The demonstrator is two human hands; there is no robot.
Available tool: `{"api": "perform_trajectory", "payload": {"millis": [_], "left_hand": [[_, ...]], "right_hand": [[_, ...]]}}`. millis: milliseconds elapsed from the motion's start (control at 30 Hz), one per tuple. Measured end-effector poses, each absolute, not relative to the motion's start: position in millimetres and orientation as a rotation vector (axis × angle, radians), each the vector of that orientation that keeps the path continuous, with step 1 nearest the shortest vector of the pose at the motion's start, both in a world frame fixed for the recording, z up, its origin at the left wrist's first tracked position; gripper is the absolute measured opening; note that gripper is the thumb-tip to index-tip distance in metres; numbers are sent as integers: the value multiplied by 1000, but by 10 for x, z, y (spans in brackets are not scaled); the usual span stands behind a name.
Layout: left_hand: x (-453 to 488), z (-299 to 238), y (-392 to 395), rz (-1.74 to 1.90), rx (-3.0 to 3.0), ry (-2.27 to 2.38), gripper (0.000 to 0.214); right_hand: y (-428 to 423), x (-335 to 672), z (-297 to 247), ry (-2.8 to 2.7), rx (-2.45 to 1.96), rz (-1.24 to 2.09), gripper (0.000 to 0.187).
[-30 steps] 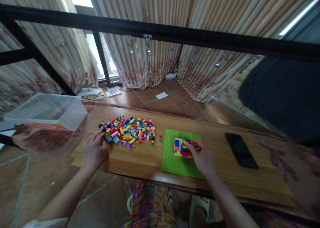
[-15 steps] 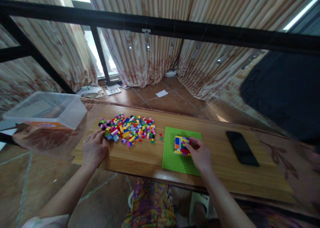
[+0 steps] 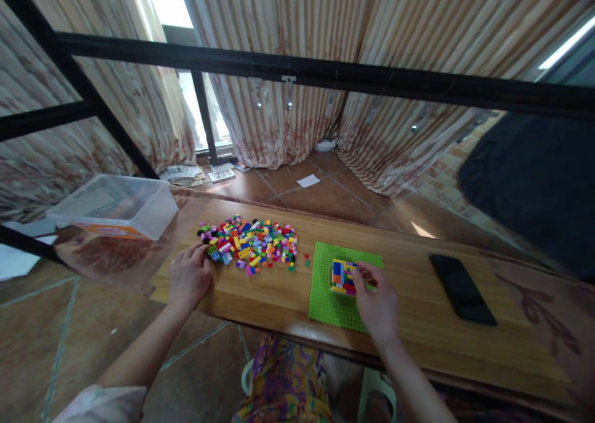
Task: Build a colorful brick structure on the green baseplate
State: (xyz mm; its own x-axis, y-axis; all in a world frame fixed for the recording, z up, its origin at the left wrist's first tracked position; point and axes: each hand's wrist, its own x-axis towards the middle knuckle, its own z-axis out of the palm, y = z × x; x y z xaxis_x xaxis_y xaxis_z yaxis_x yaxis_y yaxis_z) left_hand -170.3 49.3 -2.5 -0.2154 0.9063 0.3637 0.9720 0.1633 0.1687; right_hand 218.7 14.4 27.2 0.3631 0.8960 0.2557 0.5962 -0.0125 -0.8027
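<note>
In the head view, the brick block (image 3: 343, 278) is sitting just left of, and touching, your right hand (image 3: 380, 299)'s bent fingers, way nearer than your left hand (image 3: 189, 276), bent beside loose bricks (image 3: 253, 243); can't tell long axis or if either's pinching.

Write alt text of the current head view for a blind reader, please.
A bare right-hand grip touches a brick model on a green plate, while the left-hand grip is beside loose bricks. On the wooden table, a phone lies at right; a clear box stands at far left.
</note>
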Motion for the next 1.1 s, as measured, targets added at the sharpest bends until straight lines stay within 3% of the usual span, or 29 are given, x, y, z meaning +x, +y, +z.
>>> {"api": "perform_trajectory", "payload": {"millis": [233, 633, 1100], "left_hand": [[-1687, -20, 483, -569, -1837, -2251, 36], [-1683, -19, 474, -604, -1832, -2290, 36], [-1681, -4, 470, -578, -1846, -2282, 37]], "right_hand": [[83, 1497, 324, -1749, -1469, 445, 20], [541, 1211, 154, -2133, -1704, 266, 29], [598, 1182, 160, -2076, -1632, 287, 17]]}}
